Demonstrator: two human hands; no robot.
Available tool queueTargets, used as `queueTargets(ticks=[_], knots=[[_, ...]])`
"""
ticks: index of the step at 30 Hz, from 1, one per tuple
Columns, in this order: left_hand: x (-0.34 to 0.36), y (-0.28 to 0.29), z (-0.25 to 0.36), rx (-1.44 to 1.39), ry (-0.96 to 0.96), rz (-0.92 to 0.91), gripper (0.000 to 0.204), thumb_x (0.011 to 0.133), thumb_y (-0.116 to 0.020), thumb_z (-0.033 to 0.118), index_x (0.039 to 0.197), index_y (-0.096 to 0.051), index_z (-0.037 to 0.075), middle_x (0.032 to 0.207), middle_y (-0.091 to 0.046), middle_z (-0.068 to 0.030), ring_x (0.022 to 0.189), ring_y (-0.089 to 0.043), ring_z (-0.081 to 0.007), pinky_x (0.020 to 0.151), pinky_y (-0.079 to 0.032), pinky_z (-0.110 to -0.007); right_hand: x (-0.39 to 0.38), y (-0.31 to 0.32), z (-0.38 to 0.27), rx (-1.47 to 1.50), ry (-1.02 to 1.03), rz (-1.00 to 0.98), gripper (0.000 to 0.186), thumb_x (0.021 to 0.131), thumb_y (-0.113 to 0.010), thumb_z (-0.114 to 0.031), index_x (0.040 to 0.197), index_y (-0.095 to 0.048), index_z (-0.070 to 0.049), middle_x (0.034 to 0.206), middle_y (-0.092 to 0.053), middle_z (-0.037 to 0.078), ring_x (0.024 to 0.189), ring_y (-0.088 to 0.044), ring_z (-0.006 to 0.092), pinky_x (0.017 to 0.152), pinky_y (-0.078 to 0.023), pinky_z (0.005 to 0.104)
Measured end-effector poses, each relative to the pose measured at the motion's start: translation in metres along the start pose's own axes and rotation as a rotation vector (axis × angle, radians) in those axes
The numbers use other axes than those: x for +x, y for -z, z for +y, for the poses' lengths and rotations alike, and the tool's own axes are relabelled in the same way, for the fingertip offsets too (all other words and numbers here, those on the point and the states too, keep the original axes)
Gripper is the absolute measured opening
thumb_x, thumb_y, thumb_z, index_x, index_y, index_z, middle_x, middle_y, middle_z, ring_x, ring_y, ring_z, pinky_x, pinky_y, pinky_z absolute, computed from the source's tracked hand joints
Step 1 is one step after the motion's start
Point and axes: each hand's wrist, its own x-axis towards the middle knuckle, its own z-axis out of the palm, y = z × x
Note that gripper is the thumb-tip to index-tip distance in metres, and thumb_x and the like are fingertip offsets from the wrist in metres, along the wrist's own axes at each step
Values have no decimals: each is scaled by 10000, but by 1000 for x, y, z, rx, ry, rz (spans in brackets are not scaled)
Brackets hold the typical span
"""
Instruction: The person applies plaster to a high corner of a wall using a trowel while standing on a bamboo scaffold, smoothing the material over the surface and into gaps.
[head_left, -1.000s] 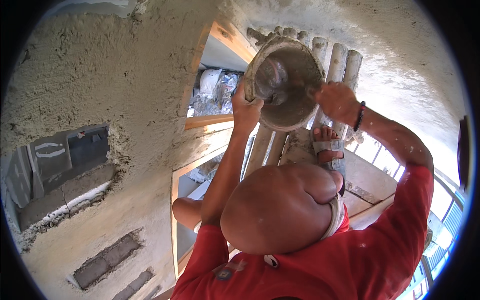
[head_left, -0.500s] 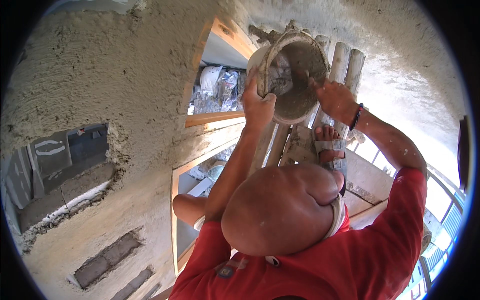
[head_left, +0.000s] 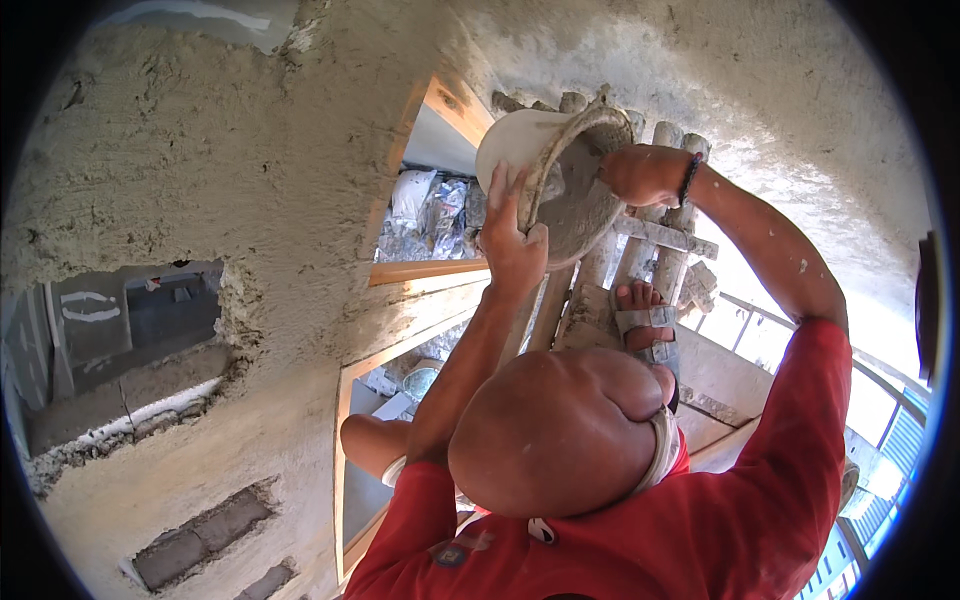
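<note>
Tilted round mortar-caked pan high up, in front of the lashed wooden pole scaffold. Left hand on the pan's lower left rim, right hand on its right rim. Left of the pan, wooden-framed window opening in the rough plastered wall. Below the pan, sandalled foot on the poles; lower still, bare head.

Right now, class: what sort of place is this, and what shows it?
Probably a building site during plastering. A rough mortar-coated wall, a wooden pole scaffold, and a mortar-smeared pan held up by both hands.
</note>
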Motion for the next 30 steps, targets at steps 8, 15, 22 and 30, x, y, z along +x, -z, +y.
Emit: queueTargets(ticks=[8,15,22,30], knots=[[0,19,12,-145,63,-106,665,651,-470,-98,1313,-419,-92,1410,-379,-237,1329,-361,-304,1089,-277,-349,3,-35,49,800,7,-247,436,896,-563,-214,1308,-470,-106,755,-567,64,478,-543,128,377,-462,245],[-3,23,9,-171,123,-61,705,647,-481,-94,1344,-376,-91,1395,-403,-215,1322,-366,-256,1089,-270,-322,29,-112,42,1513,230,-423,486,849,-658,-229,1279,-473,-95,734,-537,51,528,-512,120,399,-419,249],[-9,4,-17,-255,250,78,638,671,-511,-74,1305,-440,-54,1318,-473,-220,1198,-494,-301,1008,-376,-339,29,-140,8,1763,398,-357,435,887,-618,-210,1260,-453,-61,726,-536,68,541,-528,137,421,-424,258],[-20,1,-44,-717,578,319,540,665,-502,-77,1203,-504,-29,1050,-610,-91,947,-578,-178,834,-460,-272,-3,-144,-15,1901,467,-176,421,899,-564,-174,1280,-422,-64,764,-518,87,558,-534,158,396,-438,254]])
